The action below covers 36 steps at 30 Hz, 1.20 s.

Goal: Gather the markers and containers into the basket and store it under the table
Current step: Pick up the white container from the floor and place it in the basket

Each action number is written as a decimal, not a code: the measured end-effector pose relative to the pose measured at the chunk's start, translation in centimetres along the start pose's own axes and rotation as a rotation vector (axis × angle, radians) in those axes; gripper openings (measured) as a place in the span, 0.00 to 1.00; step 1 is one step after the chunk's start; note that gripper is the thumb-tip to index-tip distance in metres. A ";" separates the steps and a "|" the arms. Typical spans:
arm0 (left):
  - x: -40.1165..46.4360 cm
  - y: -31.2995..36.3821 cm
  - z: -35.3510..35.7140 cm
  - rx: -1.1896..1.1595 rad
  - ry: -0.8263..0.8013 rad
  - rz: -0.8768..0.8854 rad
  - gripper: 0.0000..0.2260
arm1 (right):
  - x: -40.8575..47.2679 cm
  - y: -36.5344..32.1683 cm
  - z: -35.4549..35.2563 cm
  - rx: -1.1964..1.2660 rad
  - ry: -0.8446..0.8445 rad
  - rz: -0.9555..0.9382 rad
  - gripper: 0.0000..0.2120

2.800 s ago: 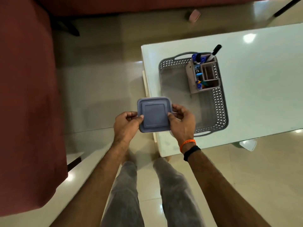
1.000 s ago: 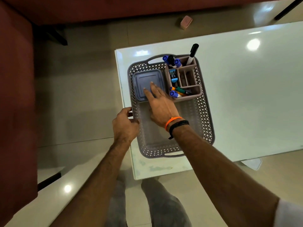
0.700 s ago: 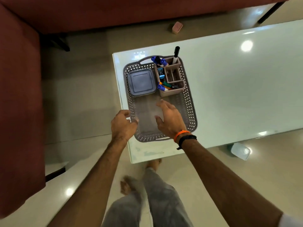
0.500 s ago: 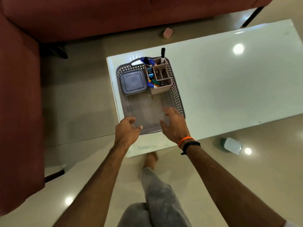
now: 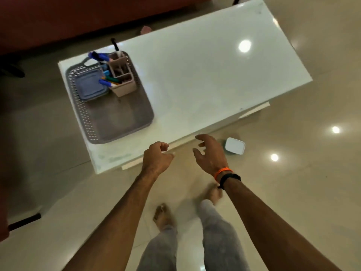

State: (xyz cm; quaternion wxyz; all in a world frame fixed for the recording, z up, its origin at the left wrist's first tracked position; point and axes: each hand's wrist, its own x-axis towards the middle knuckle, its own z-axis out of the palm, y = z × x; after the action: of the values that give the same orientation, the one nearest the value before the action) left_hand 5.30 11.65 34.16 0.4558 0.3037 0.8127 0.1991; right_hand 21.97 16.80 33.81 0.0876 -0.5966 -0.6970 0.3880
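A grey perforated basket (image 5: 125, 122) stands on the left end of the white table (image 5: 205, 79). Inside it, at the far end, lie a blue lidded container (image 5: 89, 86) and a beige organizer (image 5: 122, 79) holding several markers. A white lidded container (image 5: 234, 146) sits on the floor by the table's near edge. My left hand (image 5: 156, 157) hangs over the floor just off the table edge, fingers loosely curled, holding nothing. My right hand (image 5: 209, 153) is beside it with fingers spread, empty, a short way left of the white container.
A dark red sofa (image 5: 78, 14) runs along the far side and left. A small pink object (image 5: 145, 29) lies on the floor behind the table. My legs and bare feet stand on the glossy tiled floor (image 5: 293, 192).
I set the blue container into the basket, then both hands left the basket and drew back off the table edge. My view has shifted right, toward the white container on the floor.
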 end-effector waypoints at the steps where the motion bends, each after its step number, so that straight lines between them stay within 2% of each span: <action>1: 0.0 0.7 1.7 0.007 -0.017 -0.002 0.16 | -0.1 1.7 -0.9 0.007 0.010 0.026 0.20; 8: 3.0 4.7 16.9 0.077 -0.125 -0.051 0.15 | 1.5 16.8 -6.2 0.064 0.057 0.208 0.18; 14: 8.3 6.0 29.1 0.111 -0.181 -0.059 0.15 | 4.7 28.8 -7.4 0.037 0.013 0.326 0.19; 20: 16.7 3.4 38.3 0.240 -0.279 -0.085 0.13 | 9.7 38.8 -3.1 0.026 -0.002 0.430 0.21; 26: 26.3 -0.2 44.9 0.372 -0.297 -0.099 0.13 | 15.5 47.4 3.0 0.017 -0.016 0.543 0.24; 33: 32.7 -2.3 50.7 0.445 -0.319 -0.090 0.29 | 20.2 52.8 7.4 0.073 0.043 0.679 0.27; 36: 33.3 -2.6 52.5 0.445 -0.339 -0.063 0.27 | 21.0 53.9 8.3 0.117 0.042 0.720 0.25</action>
State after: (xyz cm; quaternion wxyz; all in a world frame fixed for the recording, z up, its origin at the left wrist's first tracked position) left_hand 36.43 34.67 -14.58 0.5135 0.3996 0.7576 -0.0521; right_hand 52.53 31.36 -13.85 -0.0063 -0.8056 -0.4168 0.4210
